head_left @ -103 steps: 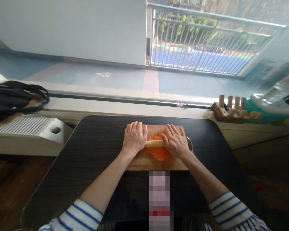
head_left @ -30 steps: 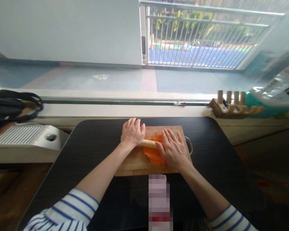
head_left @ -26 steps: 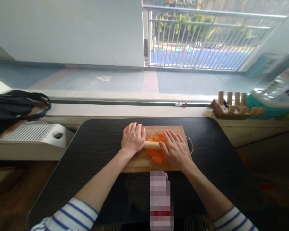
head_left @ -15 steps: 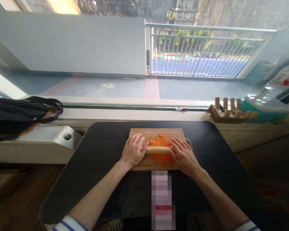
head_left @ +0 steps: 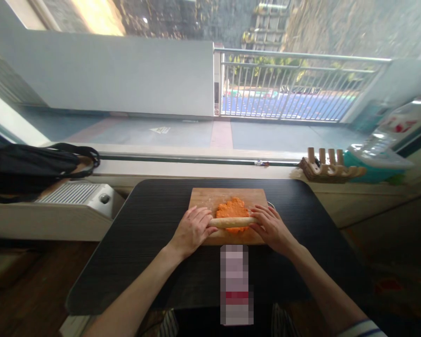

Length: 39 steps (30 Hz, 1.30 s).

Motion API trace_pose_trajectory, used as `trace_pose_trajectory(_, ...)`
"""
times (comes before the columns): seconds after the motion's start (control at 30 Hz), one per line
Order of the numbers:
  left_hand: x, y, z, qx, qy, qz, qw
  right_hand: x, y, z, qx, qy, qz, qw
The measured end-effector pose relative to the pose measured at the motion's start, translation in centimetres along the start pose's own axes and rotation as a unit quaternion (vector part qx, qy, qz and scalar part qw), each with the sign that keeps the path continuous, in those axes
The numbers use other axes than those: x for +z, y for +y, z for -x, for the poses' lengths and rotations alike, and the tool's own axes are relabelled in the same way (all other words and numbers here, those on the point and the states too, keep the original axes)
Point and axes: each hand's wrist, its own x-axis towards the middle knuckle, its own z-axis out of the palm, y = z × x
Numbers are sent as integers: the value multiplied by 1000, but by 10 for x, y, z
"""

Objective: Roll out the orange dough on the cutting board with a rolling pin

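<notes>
A pale wooden rolling pin (head_left: 232, 223) lies crosswise over a flattened piece of orange dough (head_left: 233, 208). The dough rests on a wooden board (head_left: 203, 195), its edge uneven, with most of it showing beyond the pin and a strip on the near side. My left hand (head_left: 194, 228) is closed round the pin's left end, thumb along the near side. At the right end, my right hand (head_left: 271, 227) grips the pin with bent fingers. Both pin ends are hidden under my hands.
The board stands on a black table (head_left: 143, 215). On the windowsill at right are a wooden-handled set in a basket (head_left: 324, 173), a teal container (head_left: 375, 168) and a clear bottle (head_left: 386, 131). A black bag (head_left: 31, 166) lies at left. A pixelated strip (head_left: 235, 285) covers the near table edge.
My hands have drawn the rolling pin slightly toward me across the dough, so more dough shows beyond it and less on the near side. The camera view has shifted a little.
</notes>
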Motion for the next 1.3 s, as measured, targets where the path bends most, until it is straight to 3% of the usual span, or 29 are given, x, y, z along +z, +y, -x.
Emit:
trace_pose_trajectory(0.13, 0, -1, 7, -30, -7, -10, 999, 2, -12, -8, 22, -42, -11, 999)
trace_pose_trajectory(0.3, 7, -5, 10, -46, -21, -11, 999, 14, -29, -22, 114, 4, 40, 993)
trace_pose_trajectory(0.53, 12, -5, 0, -83, -8, -46, 995, 22, -30, -36, 121, -3, 93, 988)
trace_pose_trajectory(0.77, 22, -5, -14, -129, -5, -89, 988, 24, -24, -50, 136, 31, 103, 985)
trace_pose_trajectory(1.1, 31, -29, -62, -150, -20, -113, 982, 26, -7, -81, 162, 14, 112, 980)
trace_pose_trajectory(1.2, 29, -26, -58, -152, -27, -113, 982, 25, -10, -77, 155, 6, 118, 981)
trace_pose_trajectory(1.3, 24, -15, -38, -143, -29, -105, 984, 24, -18, -61, 128, -2, 124, 984)
